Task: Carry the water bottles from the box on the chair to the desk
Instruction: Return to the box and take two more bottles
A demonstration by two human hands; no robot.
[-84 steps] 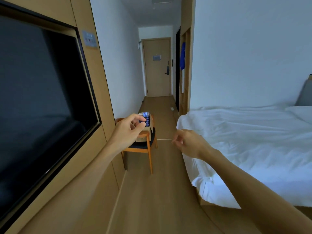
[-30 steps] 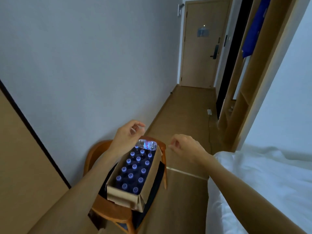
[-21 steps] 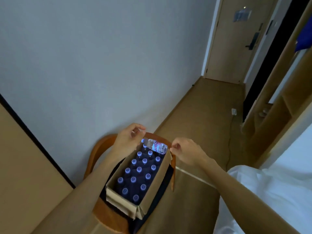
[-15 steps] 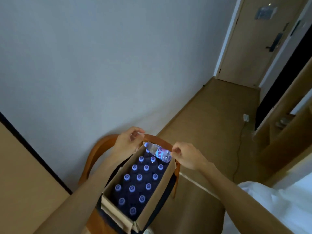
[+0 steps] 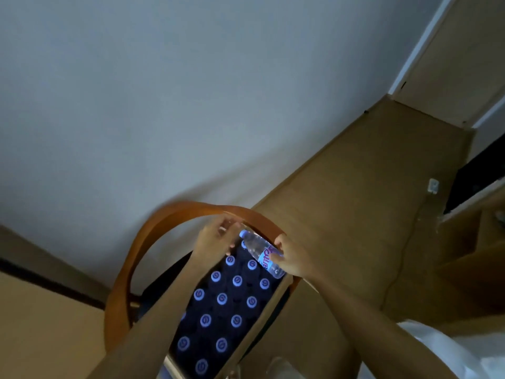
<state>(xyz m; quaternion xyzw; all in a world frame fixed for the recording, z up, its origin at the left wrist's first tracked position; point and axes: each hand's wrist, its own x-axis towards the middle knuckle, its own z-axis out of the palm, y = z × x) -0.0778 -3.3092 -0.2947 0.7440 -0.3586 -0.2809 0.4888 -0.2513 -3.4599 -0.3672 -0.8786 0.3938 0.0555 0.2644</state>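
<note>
- Water bottle point(image 5: 261, 255) lay on its side across the far end of the box point(image 5: 269, 307), atop the upright bottles point(image 5: 222, 299), cap toward the left hand.
- Right hand point(image 5: 289, 258) curled around its labelled body.
- Left hand point(image 5: 216, 239) by the cap, fingers loosely bent; contact unclear.
- Box sat on the chair point(image 5: 153, 231) beside the wall point(image 5: 164, 105).

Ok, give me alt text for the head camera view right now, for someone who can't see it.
A person's right hand grips a loose water bottle lying across the far end of an open cardboard box of upright capped bottles, while the left hand reaches in beside it. The box sits on a wooden chair against a pale wall.
</note>
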